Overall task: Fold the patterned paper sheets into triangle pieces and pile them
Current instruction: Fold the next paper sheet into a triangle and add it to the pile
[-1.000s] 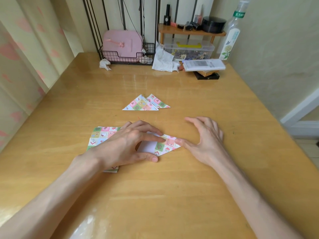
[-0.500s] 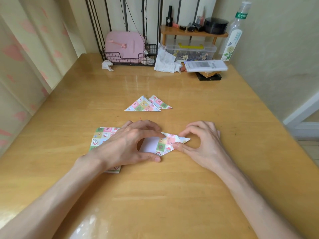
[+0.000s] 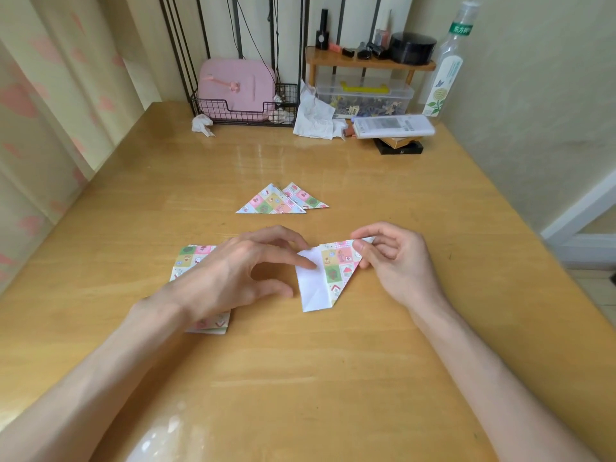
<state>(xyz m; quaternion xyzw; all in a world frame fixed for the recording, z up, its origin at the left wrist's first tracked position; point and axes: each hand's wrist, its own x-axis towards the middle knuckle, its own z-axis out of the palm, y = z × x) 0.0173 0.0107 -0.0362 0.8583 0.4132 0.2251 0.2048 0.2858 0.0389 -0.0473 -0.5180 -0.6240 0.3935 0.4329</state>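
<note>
We have a half-folded sheet (image 3: pixel 336 275) lying near the middle of the wooden table (image 3: pixel 333 378). Its white underside shows on the left part, and its checked pattern of pink, green and yellow squares shows on the right, narrowing to a point at the near end. Our left hand (image 3: pixel 233 275) arches over the wood just left of it, fingers loosely bent and spread. The tip of the index finger (image 3: pixel 300 261) presses down on the white part and the thumb sits low beside the paper's left edge; this hand grips nothing. Our right hand (image 3: pixel 396 261) pinches the sheet's far right corner between thumb and index finger, the other fingers curled in behind. We cannot tell whether that corner is raised off the wood. Beneath our left wrist and palm, toward the left edge of the table, lies the stack of patterned sheets (image 3: pixel 191 261), unfolded. Beyond our hands, toward the far edge, two folded triangles (image 3: pixel 271 203) lie flat, the left one overlapping the right. Along the far edge are a black wire basket (image 3: pixel 213 110) holding a pink case (image 3: pixel 236 85), a crumpled tissue (image 3: pixel 203 125) and a clear plastic box (image 3: pixel 363 98) under a small wooden shelf (image 3: pixel 366 63). At the far right corner stands a tall plastic bottle (image 3: pixel 446 71).
</note>
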